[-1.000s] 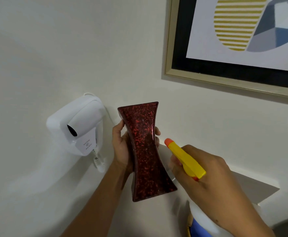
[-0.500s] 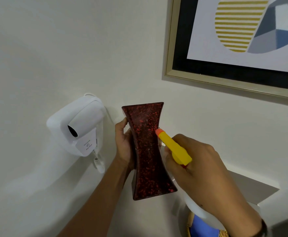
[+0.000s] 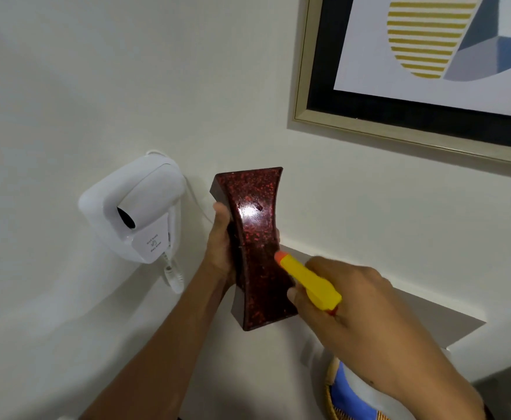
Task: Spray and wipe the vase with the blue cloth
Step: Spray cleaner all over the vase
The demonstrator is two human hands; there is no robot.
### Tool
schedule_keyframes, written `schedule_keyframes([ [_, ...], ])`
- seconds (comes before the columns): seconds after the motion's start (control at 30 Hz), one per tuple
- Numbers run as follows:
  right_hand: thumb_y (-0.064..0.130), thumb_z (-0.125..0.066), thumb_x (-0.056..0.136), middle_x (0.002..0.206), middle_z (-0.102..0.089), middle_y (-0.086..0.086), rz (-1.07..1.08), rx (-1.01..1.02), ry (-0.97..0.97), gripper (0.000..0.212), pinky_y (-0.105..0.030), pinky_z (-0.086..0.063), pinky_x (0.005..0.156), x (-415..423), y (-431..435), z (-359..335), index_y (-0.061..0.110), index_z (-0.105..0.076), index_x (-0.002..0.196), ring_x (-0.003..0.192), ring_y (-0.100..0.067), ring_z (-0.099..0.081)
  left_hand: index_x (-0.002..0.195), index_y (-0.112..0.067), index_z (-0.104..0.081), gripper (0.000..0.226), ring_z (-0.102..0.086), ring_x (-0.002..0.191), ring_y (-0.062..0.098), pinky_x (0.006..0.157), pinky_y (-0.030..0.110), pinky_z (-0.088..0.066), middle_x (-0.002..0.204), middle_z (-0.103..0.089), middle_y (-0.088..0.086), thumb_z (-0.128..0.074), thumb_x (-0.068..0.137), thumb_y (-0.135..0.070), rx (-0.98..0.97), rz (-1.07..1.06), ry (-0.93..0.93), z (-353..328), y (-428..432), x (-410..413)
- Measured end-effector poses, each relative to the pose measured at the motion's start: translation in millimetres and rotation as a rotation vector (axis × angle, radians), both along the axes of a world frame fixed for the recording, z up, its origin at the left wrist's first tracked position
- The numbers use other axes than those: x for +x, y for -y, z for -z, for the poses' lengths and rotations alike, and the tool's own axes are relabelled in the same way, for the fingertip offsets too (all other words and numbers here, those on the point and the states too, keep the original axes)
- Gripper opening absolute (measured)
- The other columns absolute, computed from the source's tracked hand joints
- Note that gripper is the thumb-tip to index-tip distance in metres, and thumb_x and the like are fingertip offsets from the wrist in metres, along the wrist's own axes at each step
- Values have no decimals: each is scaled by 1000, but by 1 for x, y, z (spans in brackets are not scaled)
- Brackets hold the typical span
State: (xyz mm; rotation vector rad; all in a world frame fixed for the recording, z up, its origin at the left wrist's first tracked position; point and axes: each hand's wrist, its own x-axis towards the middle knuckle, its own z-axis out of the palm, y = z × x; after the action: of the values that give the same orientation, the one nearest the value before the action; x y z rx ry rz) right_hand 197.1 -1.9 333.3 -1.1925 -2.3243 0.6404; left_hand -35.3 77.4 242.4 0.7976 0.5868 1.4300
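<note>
A dark red speckled vase [image 3: 255, 237] with a pinched waist is held upright in the air in front of the wall. My left hand [image 3: 222, 241] grips it around the waist from the left. My right hand [image 3: 348, 301] holds a spray bottle [image 3: 307, 280] with a yellow head and orange nozzle; the nozzle tip lies right at the vase's lower front face. The bottle's white body [image 3: 372, 392] shows below my wrist. A blue cloth [image 3: 343, 392] lies in a woven basket at the bottom edge, partly hidden by my right arm.
A white wall-mounted hair dryer [image 3: 136, 210] with a coiled cord hangs left of the vase. A grey shelf [image 3: 430, 313] juts from the wall behind my right hand. A framed picture [image 3: 414, 71] hangs at upper right. The woven basket [image 3: 328, 398] sits below the shelf.
My right hand moved the spray nozzle left and closer until it meets the vase. My left hand turned the vase a little, so its left side face and a bright glare now show.
</note>
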Motion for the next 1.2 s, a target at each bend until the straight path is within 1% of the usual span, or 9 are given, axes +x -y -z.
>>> schedule_keyframes([
  [0.23,53,-54,95,71,-59,8,-7,-57,140,26,-29,-46,58,7,3,6,31,-52,82,67,-12,-57,111,-12,-80,57,-80,88,28,78,40,-66,98,-82,11,-85,82,-62,-8,-109,-38,12,-11,-7],
  [0.33,62,-48,90,72,-60,10,42,-13,73,25,-29,-45,57,14,-1,3,38,-52,83,68,-12,-57,122,-11,-74,68,-78,102,33,91,46,-61,108,-82,14,-83,80,-63,-18,-161,-69,15,-13,-9],
  [0.43,63,-48,88,73,-63,12,85,6,15,22,-31,-48,58,21,-7,3,42,-54,84,70,-10,-59,134,6,-69,92,-68,99,35,82,43,-59,120,-71,25,-85,70,-58,-99,-320,-55,18,-13,-10],
  [0.53,60,-52,89,70,-62,11,105,13,4,24,-33,-50,57,25,-13,6,37,-58,85,67,-9,-59,105,-10,-85,52,-73,85,25,72,35,-63,98,-79,10,-71,72,-48,-112,-369,-38,20,-9,-12],
  [0.63,60,-51,89,70,-62,9,92,16,-9,24,-35,-50,58,22,-18,7,38,-58,85,65,-9,-59,129,8,-66,81,-64,97,37,86,40,-54,113,-69,21,-63,75,-51,-178,-311,16,16,-5,-10],
  [0.77,56,-50,94,70,-62,6,62,12,-67,26,-42,-51,58,14,-22,8,34,-58,83,65,-12,-59,152,1,-42,80,-63,93,32,79,38,-55,113,-63,22,-33,96,-55,-127,-94,129,16,-4,-4],
  [0.9,45,-58,98,65,-57,1,39,29,-108,27,-46,-48,56,1,-27,7,25,-58,79,60,-17,-55,148,3,-47,85,-67,94,31,83,39,-56,114,-66,22,-44,88,-57,-102,-9,175,13,-4,1],
  [1.1,45,-59,97,58,-48,4,30,52,-123,35,-31,-35,51,-12,-35,1,35,-43,68,54,-14,-47,167,10,-17,118,-51,96,30,85,44,-41,113,-49,16,-51,77,-59,-182,-70,180,19,-7,3],
  [1.2,48,-58,96,58,-48,4,34,32,-131,35,-35,-38,53,-12,-36,3,31,-45,69,54,-14,-47,167,2,-26,118,-51,96,29,85,43,-41,112,-49,15,-60,72,-58,-180,-76,183,19,-8,5],
])
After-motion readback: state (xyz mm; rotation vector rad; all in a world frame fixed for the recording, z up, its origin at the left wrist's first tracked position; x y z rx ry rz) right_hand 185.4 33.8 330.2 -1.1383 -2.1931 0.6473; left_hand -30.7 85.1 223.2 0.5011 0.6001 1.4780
